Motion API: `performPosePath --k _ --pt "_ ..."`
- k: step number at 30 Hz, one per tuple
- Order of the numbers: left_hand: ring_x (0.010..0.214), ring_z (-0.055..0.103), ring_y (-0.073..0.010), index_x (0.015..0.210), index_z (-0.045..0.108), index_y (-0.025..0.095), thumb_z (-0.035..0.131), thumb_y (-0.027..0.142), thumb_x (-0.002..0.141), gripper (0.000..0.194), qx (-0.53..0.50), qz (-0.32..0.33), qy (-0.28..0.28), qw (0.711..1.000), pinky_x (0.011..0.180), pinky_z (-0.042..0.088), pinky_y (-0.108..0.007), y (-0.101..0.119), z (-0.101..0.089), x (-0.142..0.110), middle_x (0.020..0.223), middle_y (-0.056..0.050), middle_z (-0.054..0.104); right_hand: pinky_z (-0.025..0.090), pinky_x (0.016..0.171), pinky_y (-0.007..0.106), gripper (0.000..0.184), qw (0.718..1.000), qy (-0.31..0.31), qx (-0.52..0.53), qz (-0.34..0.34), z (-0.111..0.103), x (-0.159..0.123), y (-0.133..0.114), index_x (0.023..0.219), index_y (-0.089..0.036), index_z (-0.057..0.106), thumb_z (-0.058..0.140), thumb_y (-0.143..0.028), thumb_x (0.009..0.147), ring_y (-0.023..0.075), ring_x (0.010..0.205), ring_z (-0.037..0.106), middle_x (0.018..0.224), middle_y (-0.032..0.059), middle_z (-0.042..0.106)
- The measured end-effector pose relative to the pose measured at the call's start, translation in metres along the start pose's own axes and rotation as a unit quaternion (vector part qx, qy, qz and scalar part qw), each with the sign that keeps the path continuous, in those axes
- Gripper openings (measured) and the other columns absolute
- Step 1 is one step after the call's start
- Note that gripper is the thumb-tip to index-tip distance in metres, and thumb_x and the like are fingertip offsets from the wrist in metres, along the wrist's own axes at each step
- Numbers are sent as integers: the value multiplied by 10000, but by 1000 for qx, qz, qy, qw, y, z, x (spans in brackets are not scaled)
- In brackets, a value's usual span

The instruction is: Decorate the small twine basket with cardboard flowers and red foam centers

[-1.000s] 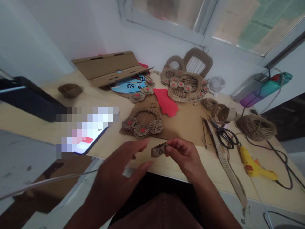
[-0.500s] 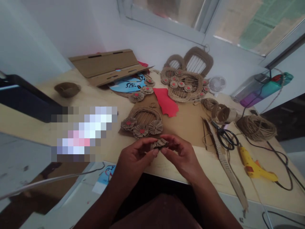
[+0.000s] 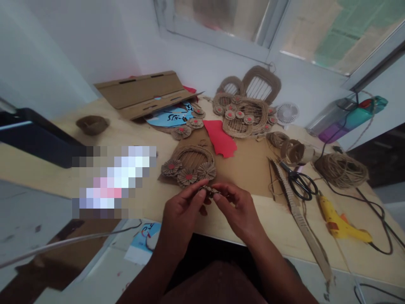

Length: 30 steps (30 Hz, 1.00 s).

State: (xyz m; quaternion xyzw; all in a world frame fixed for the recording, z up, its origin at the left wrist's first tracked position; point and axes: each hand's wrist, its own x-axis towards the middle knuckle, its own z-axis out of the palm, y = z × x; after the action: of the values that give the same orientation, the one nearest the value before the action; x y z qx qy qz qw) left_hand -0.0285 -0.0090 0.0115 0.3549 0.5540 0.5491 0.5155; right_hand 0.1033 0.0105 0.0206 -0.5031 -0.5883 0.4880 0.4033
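Between the fingertips of both hands is a small pleated strip of brown corrugated cardboard [image 3: 210, 191], mostly covered by the fingers. My left hand [image 3: 183, 211] pinches one side of it, thumb on top. From the other side my right hand [image 3: 236, 207] pinches it too. Just beyond the hands lies a twine-wrapped frame [image 3: 196, 153] on cardboard. Pleated cardboard rosettes [image 3: 189, 177] sit along its near edge, two with red centres and one without. A piece of red paper [image 3: 220, 138] lies behind it to the right.
On the right are black-handled scissors [image 3: 302, 184], a long corrugated strip [image 3: 303, 228], a yellow glue gun [image 3: 343, 226] with its cord, and a twine coil [image 3: 343, 169]. Twine frames [image 3: 247, 112] and a small fan [image 3: 287, 113] stand at the back. An opened cardboard box [image 3: 142, 95] lies back left.
The pleated strip has turned and sunk deeper between my fingers, so less of it shows. My left thumb has moved up over it. The view has shifted slightly.
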Motion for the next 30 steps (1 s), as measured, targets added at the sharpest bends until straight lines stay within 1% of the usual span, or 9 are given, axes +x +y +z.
performPosePath --k 4,6,10,13,16,19,24,27,30 --pt "710 657 -164 1085 627 172 647 287 762 344 34 40 13 999 559 518 -257 -3 4 0 830 -32 710 496 645 302 184 999 23 25 9 0 2 6 945 -211 723 615 -248 800 181 723 651 844 41 747" --pt "774 678 -183 1036 612 178 660 273 745 310 60 66 26 996 592 534 -265 -6 5 0 887 -49 721 505 675 317 187 998 29 48 17 1 3 9 945 -211 724 617 -270 803 194 755 662 858 46 750" --pt "761 684 -183 937 649 204 625 271 778 174 156 114 18 981 680 555 -302 -8 5 -2 862 -33 730 509 668 309 172 996 47 73 19 3 4 11 886 -214 742 606 -288 813 191 725 662 792 36 744" --pt "741 683 -182 934 680 215 594 293 810 170 182 128 17 975 671 559 -302 -7 4 -2 839 -25 733 491 616 278 189 996 57 70 5 4 5 12 828 -209 758 589 -294 822 168 664 633 722 27 718" --pt "781 683 -191 938 699 211 580 317 824 196 186 132 19 974 661 559 -301 -6 3 0 886 -40 732 470 582 261 203 996 52 67 1 4 5 13 802 -207 766 585 -294 826 152 623 603 678 19 691" --pt "787 682 -192 961 703 206 584 334 824 223 177 121 15 977 667 559 -306 -7 2 1 901 -47 730 474 586 262 183 996 55 71 8 4 5 15 832 -204 766 602 -284 817 150 615 604 678 18 694" --pt "731 681 -177 1005 665 198 626 315 790 248 128 97 26 987 680 565 -313 -11 5 2 859 -32 732 526 657 294 149 992 57 113 15 5 4 13 865 -217 755 642 -283 793 176 689 660 748 24 734" --pt "741 685 -172 974 645 195 641 297 775 223 96 95 37 990 687 565 -305 -12 6 2 860 -29 730 538 679 307 145 990 56 125 21 5 4 12 872 -225 756 656 -287 786 183 712 674 778 26 749" --pt "753 680 -161 901 646 197 641 281 785 143 87 96 33 991 710 560 -290 -12 6 0 838 -17 724 531 676 306 158 994 53 96 6 4 3 13 866 -225 768 633 -287 814 183 720 671 786 29 750"
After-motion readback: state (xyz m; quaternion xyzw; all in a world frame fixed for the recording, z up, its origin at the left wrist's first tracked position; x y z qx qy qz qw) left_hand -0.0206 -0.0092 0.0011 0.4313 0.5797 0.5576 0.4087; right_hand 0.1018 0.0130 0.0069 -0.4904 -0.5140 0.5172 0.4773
